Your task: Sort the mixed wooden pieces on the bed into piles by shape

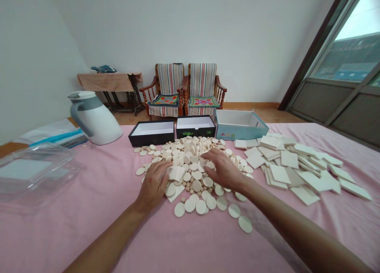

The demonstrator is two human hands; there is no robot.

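A heap of pale wooden discs point(196, 186) with small round pieces among them lies in the middle of the pink-covered table. My left hand point(154, 182), at the heap's left side, is closed around a few pale square wooden tiles point(177, 173). Below those, another square tile point(176, 193) lies partly under a disc. My right hand point(223, 168) reaches over the heap from the right, thumb and fingers apart, with its fingertips at the discs. Nothing shows clearly in its grasp, though the underside of the palm is hidden.
Two black boxes point(152, 143) point(196, 132) and a light blue box point(242, 132) stand behind the heap. Many square tiles point(289, 160) are piled at right. A white jug point(101, 122) and a clear plastic container point(32, 170) stand at left. Two chairs point(203, 83) are beyond.
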